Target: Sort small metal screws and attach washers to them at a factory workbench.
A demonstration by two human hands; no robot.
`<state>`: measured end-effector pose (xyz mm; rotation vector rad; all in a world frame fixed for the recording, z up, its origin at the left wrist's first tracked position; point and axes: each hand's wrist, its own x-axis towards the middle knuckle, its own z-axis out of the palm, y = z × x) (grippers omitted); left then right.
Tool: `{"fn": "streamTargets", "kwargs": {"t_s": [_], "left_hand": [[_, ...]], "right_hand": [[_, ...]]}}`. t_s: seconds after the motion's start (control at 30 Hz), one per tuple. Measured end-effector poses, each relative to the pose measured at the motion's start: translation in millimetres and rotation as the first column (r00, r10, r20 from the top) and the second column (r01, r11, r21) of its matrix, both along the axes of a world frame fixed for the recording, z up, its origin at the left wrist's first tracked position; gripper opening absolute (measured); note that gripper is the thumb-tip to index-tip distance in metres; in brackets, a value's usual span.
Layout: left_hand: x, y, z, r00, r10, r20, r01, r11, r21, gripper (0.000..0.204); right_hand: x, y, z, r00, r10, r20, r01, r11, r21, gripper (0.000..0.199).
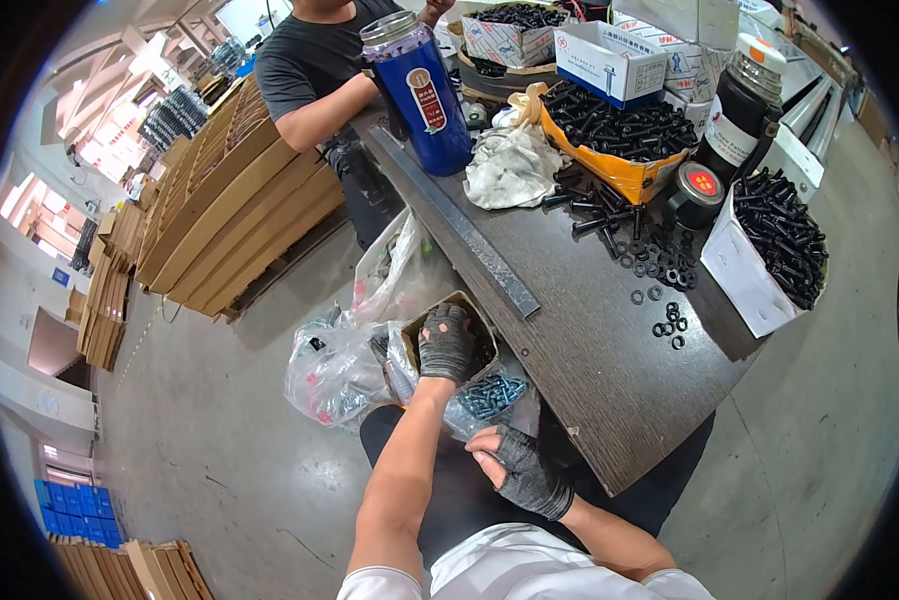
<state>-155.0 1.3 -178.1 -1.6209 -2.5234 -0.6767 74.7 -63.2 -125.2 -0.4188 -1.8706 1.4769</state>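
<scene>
My left hand (446, 345), in a grey fingerless glove, reaches down into a cardboard box (411, 345) beside the table's edge. Its fingertips are lost among the dark small parts inside. My right hand (530, 474), gloved the same way, hovers over my lap near the table corner. Its thumb and forefinger come close together, and whatever may be between them or in the palm cannot be made out. Just below the box, a clear plastic bag of bluish screws (492, 396) lies between the two hands.
On the dark table (610, 385) lie a metal bar (460, 225), loose black bolts (602, 212), washers (673, 325), full boxes of bolts (770, 240), a blue bottle (422, 100) and a black flask (738, 115). Plastic bags (330, 375) sit left; a co-worker (320, 75) is opposite.
</scene>
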Motion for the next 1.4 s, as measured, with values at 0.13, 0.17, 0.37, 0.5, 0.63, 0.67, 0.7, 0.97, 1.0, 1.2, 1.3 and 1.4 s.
{"fn": "streamTargets", "kwargs": {"t_s": [0.13, 0.17, 0.37, 0.5, 0.63, 0.67, 0.7, 0.97, 1.0, 1.2, 1.3, 1.4], "left_hand": [[1.5, -0.2, 3.3, 0.997, 0.041, 0.058, -0.040, 0.999, -0.015, 0.016], [0.0, -0.7, 1.3, 0.986, 0.057, 0.154, -0.059, 0.998, 0.012, 0.017], [0.8, 11.9, -2.5, 0.828, 0.276, 0.488, -0.367, 0.925, 0.100, 0.022], [9.0, 19.7, -2.3, 0.781, 0.347, 0.519, -0.452, 0.888, 0.086, 0.024], [13.6, 17.7, -5.3, 0.767, 0.338, 0.546, -0.479, 0.867, 0.136, 0.026], [14.3, 18.1, -6.5, 0.770, 0.316, 0.554, -0.473, 0.865, 0.165, 0.026], [14.0, 17.1, -7.4, 0.773, 0.315, 0.551, -0.471, 0.867, 0.164, 0.026], [5.8, 24.0, -13.0, 0.776, 0.252, 0.579, -0.376, 0.921, 0.103, 0.022], [6.7, 22.1, -13.5, 0.801, 0.231, 0.552, -0.357, 0.925, 0.131, 0.020], [-9.2, 16.9, -25.7, 0.772, 0.130, 0.622, -0.366, 0.891, 0.269, 0.017], [-17.1, 10.4, -28.7, 0.791, 0.139, 0.595, -0.355, 0.897, 0.262, 0.016], [0.7, 14.2, -16.9, 0.838, 0.127, 0.530, -0.347, 0.875, 0.339, 0.015]], "right_hand": [[16.7, -9.1, 7.5, 1.000, 0.011, 0.019, -0.011, 1.000, 0.022, 0.016], [22.0, -13.7, 10.0, 0.999, 0.036, 0.017, -0.037, 0.999, 0.025, 0.016], [45.1, -35.1, 29.2, 0.988, 0.117, 0.099, -0.120, 0.992, 0.030, 0.019], [50.8, -40.0, 28.9, 0.983, 0.116, 0.139, -0.122, 0.992, 0.031, 0.020], [53.5, -37.1, 28.2, 0.983, 0.115, 0.142, -0.126, 0.990, 0.068, 0.020], [53.8, -36.8, 27.3, 0.984, 0.107, 0.145, -0.117, 0.991, 0.063, 0.021], [54.0, -37.1, 26.3, 0.984, 0.105, 0.142, -0.114, 0.992, 0.061, 0.021], [54.3, -29.3, 22.2, 0.997, 0.045, 0.070, -0.052, 0.993, 0.106, 0.016], [54.8, -29.4, 21.3, 0.997, 0.042, 0.067, -0.048, 0.994, 0.100, 0.016], [59.9, -23.7, 15.5, 0.998, 0.021, 0.059, -0.027, 0.995, 0.100, 0.016], [62.0, -22.5, 10.8, 0.997, 0.022, 0.073, -0.030, 0.994, 0.108, 0.017], [62.7, -17.5, 9.3, 0.996, 0.007, 0.090, -0.018, 0.992, 0.123, 0.016]]}}
